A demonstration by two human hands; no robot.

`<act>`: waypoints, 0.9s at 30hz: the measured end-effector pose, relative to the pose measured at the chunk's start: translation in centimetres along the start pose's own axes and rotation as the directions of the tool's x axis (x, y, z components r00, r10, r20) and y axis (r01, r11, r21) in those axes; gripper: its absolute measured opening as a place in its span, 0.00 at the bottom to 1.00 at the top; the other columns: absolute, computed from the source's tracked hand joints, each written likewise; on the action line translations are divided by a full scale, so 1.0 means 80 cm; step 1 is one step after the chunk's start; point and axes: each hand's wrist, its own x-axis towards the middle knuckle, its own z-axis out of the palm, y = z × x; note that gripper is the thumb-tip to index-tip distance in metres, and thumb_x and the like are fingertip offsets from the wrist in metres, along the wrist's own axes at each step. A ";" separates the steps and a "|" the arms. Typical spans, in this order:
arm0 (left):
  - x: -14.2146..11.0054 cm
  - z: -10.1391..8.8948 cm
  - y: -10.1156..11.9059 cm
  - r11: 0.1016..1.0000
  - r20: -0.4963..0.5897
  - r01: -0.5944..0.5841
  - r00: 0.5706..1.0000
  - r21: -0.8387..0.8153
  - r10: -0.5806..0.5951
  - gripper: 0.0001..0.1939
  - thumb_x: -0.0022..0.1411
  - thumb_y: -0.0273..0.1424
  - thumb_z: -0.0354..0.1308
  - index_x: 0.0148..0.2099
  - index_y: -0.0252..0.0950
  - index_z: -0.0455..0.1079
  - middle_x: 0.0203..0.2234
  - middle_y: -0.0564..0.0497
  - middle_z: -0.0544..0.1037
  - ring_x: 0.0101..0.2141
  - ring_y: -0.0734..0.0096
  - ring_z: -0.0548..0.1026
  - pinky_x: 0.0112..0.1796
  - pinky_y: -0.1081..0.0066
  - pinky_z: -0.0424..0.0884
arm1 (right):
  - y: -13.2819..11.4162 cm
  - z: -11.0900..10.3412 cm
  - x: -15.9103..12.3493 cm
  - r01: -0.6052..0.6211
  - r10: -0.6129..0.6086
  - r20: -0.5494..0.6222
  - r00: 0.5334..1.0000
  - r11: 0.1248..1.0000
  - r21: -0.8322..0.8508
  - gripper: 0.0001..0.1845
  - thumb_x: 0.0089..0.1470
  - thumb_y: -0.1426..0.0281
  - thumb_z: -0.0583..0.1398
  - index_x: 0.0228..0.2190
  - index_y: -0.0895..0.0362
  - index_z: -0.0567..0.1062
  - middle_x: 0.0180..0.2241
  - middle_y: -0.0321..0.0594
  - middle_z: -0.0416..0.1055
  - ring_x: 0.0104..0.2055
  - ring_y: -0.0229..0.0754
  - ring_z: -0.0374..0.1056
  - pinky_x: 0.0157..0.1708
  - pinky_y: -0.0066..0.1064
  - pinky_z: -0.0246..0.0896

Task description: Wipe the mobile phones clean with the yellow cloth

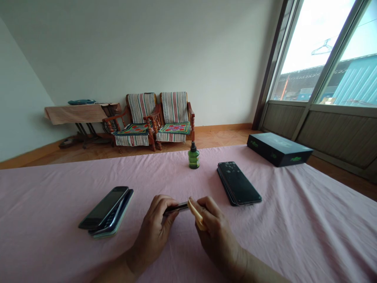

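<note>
While both hands are meeting low in the middle of the view, the left hand is holding a thin dark phone by its edge, with the fingers closed around it. The right hand is pressing a small folded yellow cloth against the right end of this phone, and its fingers are closed on the cloth. The phone is staying a little above the pink cloth-covered surface, near its front edge, between the two hands.

To the left of the left hand, a stack of dark phones with a pale green one at the bottom is lying on the surface, well apart from the hand. To the right, beyond the right hand, another stack of flat black phones is lying. A small green bottle with a black cap is standing upright further back, between the two stacks. A long dark rectangular box is lying near the far right corner of the surface.

Behind the surface, two wooden armchairs with striped covers are standing by the wall.
</note>
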 end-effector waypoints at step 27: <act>-0.001 0.000 0.004 0.978 0.029 0.066 0.998 -0.199 -0.061 0.05 0.67 0.30 0.48 0.45 0.39 0.64 0.36 0.50 0.69 0.39 0.66 0.72 0.40 0.69 0.70 | 0.013 0.023 -0.005 -0.328 0.304 0.143 0.942 0.924 0.195 0.17 0.52 0.75 0.57 0.15 0.59 0.63 0.23 0.32 0.59 0.22 0.30 0.55 0.19 0.21 0.46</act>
